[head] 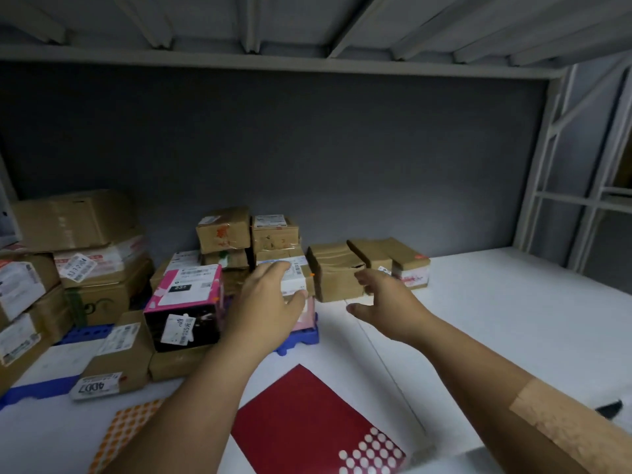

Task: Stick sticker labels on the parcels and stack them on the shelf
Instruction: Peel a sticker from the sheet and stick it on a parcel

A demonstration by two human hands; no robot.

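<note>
My left hand [265, 299] grips a small cardboard parcel [298, 275] with a white label, thumb at its front and fingers over its top. It sits beside a row of brown parcels [337, 275] at the back of the white shelf [496, 319]. My right hand [383, 299] hovers just right of it with loosely spread fingers, holding nothing. A red sticker sheet [301, 419] with white dots lies near the front edge. An orange dot sheet [126, 432] lies to its left.
A pink and black box [186, 302] and several labelled cardboard parcels [85, 268] are piled on blue plastic pallets [301, 340] at the left. Two stacked parcels [249, 237] stand against the grey back wall. A metal shelf frame [554, 200] rises at the right.
</note>
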